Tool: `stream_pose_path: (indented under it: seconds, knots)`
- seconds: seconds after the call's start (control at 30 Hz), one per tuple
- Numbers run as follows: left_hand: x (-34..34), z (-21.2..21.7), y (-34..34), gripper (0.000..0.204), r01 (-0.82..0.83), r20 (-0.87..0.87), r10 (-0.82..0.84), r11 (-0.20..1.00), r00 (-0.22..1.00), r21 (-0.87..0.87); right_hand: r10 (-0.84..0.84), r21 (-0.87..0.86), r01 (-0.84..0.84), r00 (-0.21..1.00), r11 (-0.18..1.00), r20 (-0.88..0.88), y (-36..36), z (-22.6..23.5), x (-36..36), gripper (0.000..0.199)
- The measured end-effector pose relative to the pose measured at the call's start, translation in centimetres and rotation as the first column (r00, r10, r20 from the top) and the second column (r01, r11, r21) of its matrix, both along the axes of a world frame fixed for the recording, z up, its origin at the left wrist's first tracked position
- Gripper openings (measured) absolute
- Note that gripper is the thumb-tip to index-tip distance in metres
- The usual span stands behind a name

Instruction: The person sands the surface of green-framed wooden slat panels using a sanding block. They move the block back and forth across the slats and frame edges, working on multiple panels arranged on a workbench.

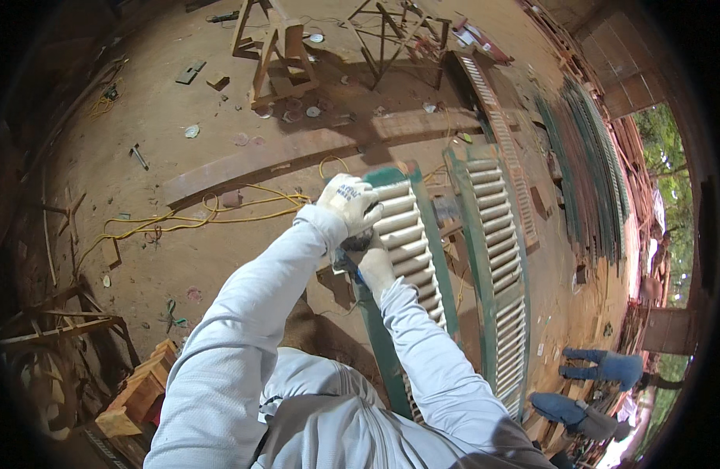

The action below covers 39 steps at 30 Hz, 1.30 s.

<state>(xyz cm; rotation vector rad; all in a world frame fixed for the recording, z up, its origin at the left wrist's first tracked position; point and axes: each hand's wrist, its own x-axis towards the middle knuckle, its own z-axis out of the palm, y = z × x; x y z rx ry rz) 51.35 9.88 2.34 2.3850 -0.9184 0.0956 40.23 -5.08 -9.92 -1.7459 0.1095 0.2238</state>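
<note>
Both my hands wear pale work gloves and are close together at the left edge of a louvered shutter [403,227] with a green frame and white slats. My left hand [349,203] curls over the top of a dark handheld power tool [358,241], fingers bent beside the slats. Just below, my right hand [375,267] is closed around the tool's lower part, where a bit of blue shows. The tool's exact kind is hidden by the gloves. A yellow cord [258,221] runs across the ground from the left towards the tool.
A second green louvered shutter [494,250] stands to the right, with a narrow slatted panel [496,117] beyond. A long board [274,156] lies ahead. Wooden frames [278,59], a hammer [139,157] and stacked slatted pieces [582,172] are around. Two people [582,414] are at the lower right.
</note>
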Motion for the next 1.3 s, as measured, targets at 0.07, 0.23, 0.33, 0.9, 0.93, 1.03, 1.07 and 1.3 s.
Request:
stream_pose_path:
  seconds: [0.07,0.23,0.33,0.9,0.93,1.03,1.07,1.3]
  knots:
    - [4.8,-0.6,2.4,0.031,-0.021,-0.028,0.022,0.999,0.999,0.051,-0.007,-0.06,0.011,0.998,0.998,0.064,2.6,0.4,4.7,0.057]
    - [14.0,0.4,3.0,0.034,-0.057,0.002,0.057,0.987,0.998,0.152,-0.016,-0.233,-0.025,0.985,0.972,-0.172,3.0,-2.7,16.7,0.062]
    - [14.3,-0.8,5.1,0.032,-0.097,-0.036,0.106,0.977,0.994,0.191,-0.015,-0.056,0.005,0.984,0.998,-0.179,6.4,0.5,16.2,0.063]
    - [-13.8,0.7,-4.8,0.028,0.027,-0.01,-0.028,0.999,1.0,-0.034,-0.117,-0.089,0.108,0.988,0.99,-0.1,-4.1,2.5,-15.9,0.073]
    - [-16.0,0.9,-5.8,0.028,0.041,-0.029,-0.042,0.999,0.999,-0.028,-0.14,-0.115,0.128,0.984,0.985,-0.106,-5.2,1.9,-18.6,0.076]
    - [-22.8,0.9,-6.9,0.03,0.037,-0.087,-0.035,0.999,0.996,0.016,-0.102,-0.099,0.086,0.979,0.991,-0.174,-5.8,4.3,-25.3,0.081]
    - [-25.1,1.1,-8.1,0.03,0.056,-0.072,-0.056,0.998,0.996,-0.011,-0.123,-0.229,0.06,0.955,0.972,-0.27,-7.3,4.0,-27.9,0.081]
    - [-37.3,1.1,-12.2,0.03,0.218,-0.101,-0.224,0.974,0.969,-0.067,-0.169,-0.247,0.125,0.972,0.961,-0.164,-12.4,1.5,-43.3,0.081]
